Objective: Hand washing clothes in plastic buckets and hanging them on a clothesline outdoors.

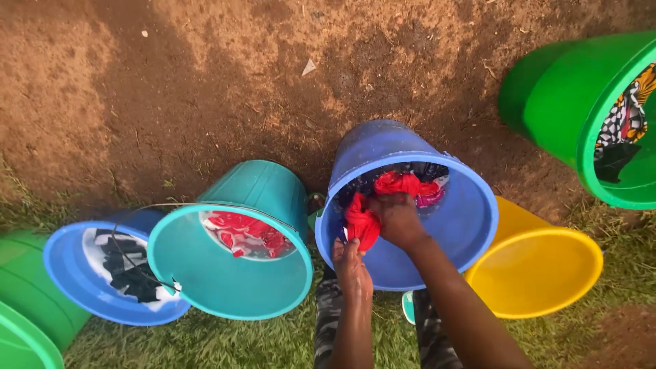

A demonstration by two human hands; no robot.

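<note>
Inside the blue bucket, the red cloth — likely soft, wet, best bunched — is clenched by both the right hand and left hand, a teal bucket at nine o'clock.

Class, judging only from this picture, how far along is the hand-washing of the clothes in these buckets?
Done: cannot tell. In hand: both hands, left hand and right hand, grip a red cloth inside the blue bucket. Left: clothes still sit in the teal bucket and small blue bucket.
</note>
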